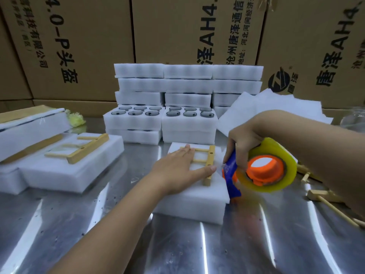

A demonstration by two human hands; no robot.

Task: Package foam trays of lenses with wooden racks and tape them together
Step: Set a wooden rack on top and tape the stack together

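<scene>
A white foam tray stack (189, 202) lies on the steel table in front of me with a wooden rack (209, 165) on top. My left hand (177, 171) lies flat on the rack and foam, fingers straight, thumb tip at the rack's right bar. My right hand (243, 143) grips the blue handle of a tape dispenser (262, 171) with an orange hub and a yellowish tape roll, held at the tray's right edge. A clear tape end shows between the dispenser and my left thumb.
Open foam trays with dark lenses (134, 113) and closed foam stacks (187, 84) stand behind. Finished foam bundles with racks (75, 155) lie at the left. Loose wooden racks (324, 196) lie at the right. Foam sheets (276, 107) and cardboard boxes (177, 26) fill the back.
</scene>
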